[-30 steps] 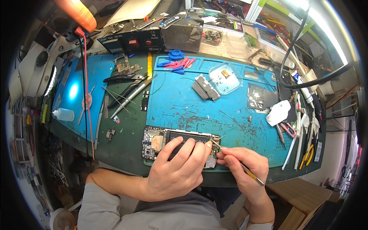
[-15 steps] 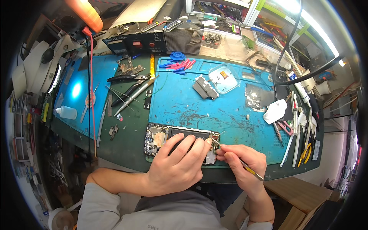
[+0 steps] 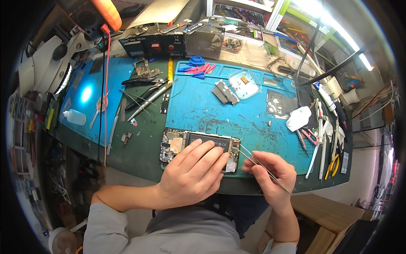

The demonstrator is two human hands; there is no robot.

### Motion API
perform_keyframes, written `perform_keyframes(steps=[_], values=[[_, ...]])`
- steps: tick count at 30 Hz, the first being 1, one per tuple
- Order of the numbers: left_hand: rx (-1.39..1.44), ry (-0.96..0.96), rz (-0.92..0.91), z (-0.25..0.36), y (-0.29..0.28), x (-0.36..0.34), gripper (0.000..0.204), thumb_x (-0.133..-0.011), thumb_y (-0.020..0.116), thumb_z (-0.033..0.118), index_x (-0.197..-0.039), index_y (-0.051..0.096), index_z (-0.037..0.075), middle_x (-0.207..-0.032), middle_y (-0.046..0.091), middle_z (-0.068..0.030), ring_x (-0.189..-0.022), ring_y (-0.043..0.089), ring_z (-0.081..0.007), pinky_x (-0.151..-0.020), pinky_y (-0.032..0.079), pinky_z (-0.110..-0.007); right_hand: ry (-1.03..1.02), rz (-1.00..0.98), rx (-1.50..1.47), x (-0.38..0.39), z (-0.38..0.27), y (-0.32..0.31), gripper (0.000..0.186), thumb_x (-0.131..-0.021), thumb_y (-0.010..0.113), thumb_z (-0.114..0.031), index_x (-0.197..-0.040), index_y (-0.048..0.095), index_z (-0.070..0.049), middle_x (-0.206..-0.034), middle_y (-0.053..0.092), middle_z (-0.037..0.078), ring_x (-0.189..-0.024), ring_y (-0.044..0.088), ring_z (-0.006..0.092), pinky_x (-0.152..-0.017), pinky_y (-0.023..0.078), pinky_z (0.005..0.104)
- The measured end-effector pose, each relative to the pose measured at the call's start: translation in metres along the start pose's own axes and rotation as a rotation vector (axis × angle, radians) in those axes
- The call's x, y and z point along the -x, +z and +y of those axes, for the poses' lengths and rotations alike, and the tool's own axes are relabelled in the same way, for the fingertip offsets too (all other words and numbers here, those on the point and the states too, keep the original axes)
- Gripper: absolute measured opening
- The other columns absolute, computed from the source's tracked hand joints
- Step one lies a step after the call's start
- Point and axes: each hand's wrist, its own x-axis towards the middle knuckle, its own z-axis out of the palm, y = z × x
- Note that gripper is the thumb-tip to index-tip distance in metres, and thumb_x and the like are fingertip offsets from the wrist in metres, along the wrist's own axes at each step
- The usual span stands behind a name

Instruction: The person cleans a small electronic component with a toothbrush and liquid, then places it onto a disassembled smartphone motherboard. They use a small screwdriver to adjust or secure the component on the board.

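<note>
A disassembled phone (image 3: pixel 175 144) lies on the front edge of the blue mat (image 3: pixel 203 120), its circuit boards and black battery exposed. My left hand (image 3: pixel 194 169) covers the middle of the phone, fingers together and slightly bent over the battery, holding it; the thumb is hidden. My right hand (image 3: pixel 272 178) holds thin steel tweezers (image 3: pixel 253 160) between thumb and fingers, their tips at the phone's right-end board (image 3: pixel 234 154). A thin wire sticks up near that end.
A clear lidded box (image 3: pixel 245 84), dark metal parts (image 3: pixel 224 92) and picks (image 3: pixel 203 70) sit behind. Pliers and knives (image 3: pixel 144 101) lie left, more tools (image 3: pixel 330 165) right. A second mat (image 3: pixel 82 114) with a bottle (image 3: pixel 74 117) is farther left. Cables (image 3: pixel 313 51) hang at upper right.
The phone and both hands have shifted away from me. My left fingertips have slid left off the phone's right end. The tweezers have turned steeper, their tips higher in the picture.
</note>
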Motion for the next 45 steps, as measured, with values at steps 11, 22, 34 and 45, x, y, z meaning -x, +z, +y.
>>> perform_keyframes(steps=[11,22,34,45], values=[[0.03,-0.003,0.008,0.0,0.001,0.0,0.044,-0.085,0.078,0.016,-0.126,0.08,0.0,-0.128,0.074,-0.0136,-0.123,0.072,-0.0334,-0.11,0.06,-0.052,-0.278,-0.152,0.338,-0.002,-0.004,-0.008,0.026,-0.088,0.089,0.001,-0.112,0.083,0.0,-0.102,0.082,0.015,-0.086,0.08,0.0245,-0.073,0.063,0.0323],[0.039,-0.013,0.022,0.0,0.001,-0.001,0.043,-0.085,0.078,0.015,-0.125,0.08,0.001,-0.127,0.074,-0.0131,-0.123,0.072,-0.033,-0.108,0.061,-0.052,-0.233,-0.162,0.28,-0.002,-0.003,-0.012,0.026,-0.086,0.087,0.003,-0.113,0.083,0.001,-0.101,0.081,0.016,-0.086,0.08,0.0242,-0.074,0.063,0.0325],[-0.005,-0.003,0.001,0.002,0.002,-0.001,0.04,-0.091,0.075,0.018,-0.128,0.08,0.003,-0.129,0.073,-0.0122,-0.125,0.071,-0.0298,-0.114,0.057,-0.048,-0.199,-0.114,0.272,0.0,0.001,-0.008,0.031,-0.09,0.089,-0.001,-0.12,0.081,0.004,-0.103,0.082,0.016,-0.09,0.08,0.0258,-0.079,0.063,0.034],[-0.012,-0.025,-0.036,0.004,0.001,-0.003,0.044,-0.091,0.076,0.018,-0.132,0.079,0.004,-0.129,0.07,-0.0089,-0.125,0.067,-0.0272,-0.115,0.053,-0.047,-0.167,-0.081,0.265,0.0,0.002,-0.006,0.029,-0.093,0.088,-0.003,-0.121,0.08,0.004,-0.104,0.083,0.016,-0.092,0.081,0.0255,-0.081,0.064,0.0339]])
